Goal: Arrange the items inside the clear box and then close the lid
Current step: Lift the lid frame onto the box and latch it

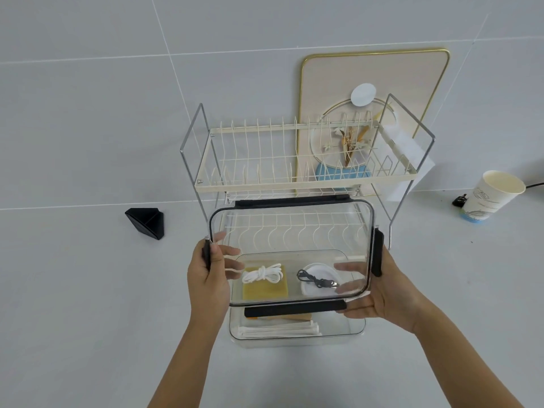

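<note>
Both the left hand [210, 275] and the right hand [382, 293] grasped the clear lid [294, 231] by its short edges, above the open clear box [297, 334].

A glossy, transparent plastic lid [294, 231] edged with matt black clips is shown above a clear plastic box [347, 334]; a cream-coated wire rack [294, 178] on polished metal legs is seen behind.

Pale counter [88, 290]: clear box [297, 337], rack [306, 160], cup [491, 195] (paper), black wedge [145, 220].
</note>
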